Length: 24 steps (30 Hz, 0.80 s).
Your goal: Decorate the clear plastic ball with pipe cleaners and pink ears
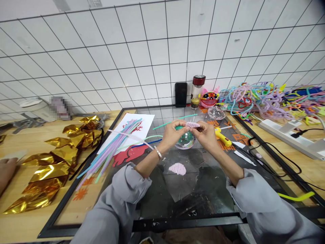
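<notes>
My left hand (pixel 173 134) and my right hand (pixel 206 135) meet over a glass-topped table (pixel 106 189). Together they pinch a small pink coiled pipe-cleaner piece (pixel 193 124) against the top of a clear plastic ball (pixel 186 139), which sits between the palms. Both hands have their fingers closed in a pinch. A green pipe cleaner shows inside or behind the ball. A second pink coiled piece (pixel 177 168) lies flat on the glass just below the hands.
A bundle of pastel pipe cleaners (pixel 111 149) lies left over white paper with red cut-outs (pixel 129 153). Gold foil pieces (pixel 56 162) sit far left. A yellow glue gun (pixel 222 137), a clear half-sphere (pixel 216 113), a jar (pixel 197 90), a phone (pixel 181 94) and tangled pipe cleaners (pixel 266 98) lie behind. Another person's hand (pixel 6 171) is at the left edge.
</notes>
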Tool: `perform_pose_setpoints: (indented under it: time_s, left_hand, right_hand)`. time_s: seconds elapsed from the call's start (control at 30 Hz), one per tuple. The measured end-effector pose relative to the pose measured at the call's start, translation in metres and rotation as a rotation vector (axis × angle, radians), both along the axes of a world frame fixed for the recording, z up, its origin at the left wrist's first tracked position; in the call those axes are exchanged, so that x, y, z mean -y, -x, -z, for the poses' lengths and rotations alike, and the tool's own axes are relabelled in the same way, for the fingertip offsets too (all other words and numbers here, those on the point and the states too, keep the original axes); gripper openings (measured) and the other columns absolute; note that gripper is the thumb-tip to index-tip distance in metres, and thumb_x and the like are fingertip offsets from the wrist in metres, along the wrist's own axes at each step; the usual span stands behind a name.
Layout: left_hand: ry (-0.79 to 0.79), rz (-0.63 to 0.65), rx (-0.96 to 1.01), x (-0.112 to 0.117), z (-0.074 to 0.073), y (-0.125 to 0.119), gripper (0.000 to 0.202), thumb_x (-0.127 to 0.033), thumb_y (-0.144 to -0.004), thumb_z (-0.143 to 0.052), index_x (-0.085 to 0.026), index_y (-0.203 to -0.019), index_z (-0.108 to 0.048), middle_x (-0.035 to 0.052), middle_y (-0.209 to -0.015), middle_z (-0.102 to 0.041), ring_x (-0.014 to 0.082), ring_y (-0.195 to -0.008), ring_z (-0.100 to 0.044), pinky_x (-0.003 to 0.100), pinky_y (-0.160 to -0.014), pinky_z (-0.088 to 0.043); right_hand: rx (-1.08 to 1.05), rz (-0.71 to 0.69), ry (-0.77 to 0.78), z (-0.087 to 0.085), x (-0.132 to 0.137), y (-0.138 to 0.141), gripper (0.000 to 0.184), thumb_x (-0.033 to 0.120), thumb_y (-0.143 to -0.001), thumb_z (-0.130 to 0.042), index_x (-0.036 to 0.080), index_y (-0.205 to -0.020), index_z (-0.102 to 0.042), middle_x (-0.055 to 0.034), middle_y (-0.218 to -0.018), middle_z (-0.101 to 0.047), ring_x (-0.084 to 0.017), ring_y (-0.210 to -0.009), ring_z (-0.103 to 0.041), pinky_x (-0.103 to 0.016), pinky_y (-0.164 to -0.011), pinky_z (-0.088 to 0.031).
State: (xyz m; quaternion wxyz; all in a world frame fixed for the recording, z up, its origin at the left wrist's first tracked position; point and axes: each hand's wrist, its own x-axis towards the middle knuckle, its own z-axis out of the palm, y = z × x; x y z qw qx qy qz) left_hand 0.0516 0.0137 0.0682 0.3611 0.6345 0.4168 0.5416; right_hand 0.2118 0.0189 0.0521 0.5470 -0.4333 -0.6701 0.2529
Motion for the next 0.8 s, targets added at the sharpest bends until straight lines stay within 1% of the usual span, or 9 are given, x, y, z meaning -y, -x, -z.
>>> perform_pose_setpoints:
  time_s: [0.17, 0.4, 0.57, 0.67, 0.8]
  left_hand:
    - [0.004, 0.008, 0.027, -0.003, 0.0016, 0.0011, 0.013, -0.028, -0.073, -0.079, -0.017, -0.068, -0.073, 0.0073, -0.091, -0.075, 0.0197, -0.094, -0.067, 0.034, -0.092, -0.051]
    - [0.038, 0.024, 0.034, -0.0048, 0.0035, 0.0035, 0.015, -0.03, -0.072, -0.078, -0.016, -0.071, -0.074, 0.0066, -0.095, -0.074, 0.0181, -0.092, -0.067, 0.032, -0.09, -0.05]
    - [0.038, 0.036, 0.033, -0.006, 0.004, 0.0054, 0.019, -0.034, -0.07, -0.078, -0.016, -0.069, -0.072, 0.0056, -0.092, -0.074, 0.0189, -0.092, -0.066, 0.032, -0.088, -0.049]
    - [0.049, 0.04, 0.042, -0.0082, 0.0055, 0.0068, 0.021, -0.036, -0.069, -0.078, -0.016, -0.068, -0.071, 0.0046, -0.089, -0.074, 0.0191, -0.091, -0.066, 0.031, -0.087, -0.049]
    - [0.07, 0.046, 0.051, -0.0101, 0.006, 0.0093, 0.023, -0.038, -0.068, -0.079, -0.016, -0.07, -0.071, 0.0046, -0.088, -0.073, 0.0184, -0.09, -0.065, 0.03, -0.085, -0.049]
  right_hand:
    - [-0.026, -0.018, 0.03, 0.0022, -0.0005, 0.0, 0.022, 0.036, -0.073, -0.066, 0.018, -0.062, -0.063, 0.0025, -0.058, -0.05, -0.012, -0.056, -0.043, -0.027, -0.054, -0.032]
    - [-0.064, -0.05, 0.058, -0.0009, 0.0016, 0.0006, 0.022, 0.036, -0.071, -0.065, 0.018, -0.059, -0.062, 0.001, -0.059, -0.053, -0.012, -0.058, -0.046, -0.027, -0.055, -0.035]
    - [-0.159, -0.102, 0.146, -0.0002, -0.0003, -0.0032, 0.02, 0.036, -0.066, -0.067, 0.017, -0.064, -0.065, 0.0006, -0.061, -0.058, -0.012, -0.057, -0.049, -0.026, -0.055, -0.038]
    - [-0.173, -0.083, 0.152, 0.001, -0.0014, -0.0051, 0.019, 0.035, -0.066, -0.068, 0.017, -0.065, -0.067, 0.0009, -0.059, -0.059, -0.012, -0.057, -0.051, -0.027, -0.056, -0.039]
    - [-0.113, -0.046, 0.121, 0.0034, -0.0009, -0.0053, 0.016, 0.031, -0.07, -0.066, 0.016, -0.072, -0.072, -0.0017, -0.066, -0.065, -0.014, -0.062, -0.056, -0.028, -0.06, -0.043]
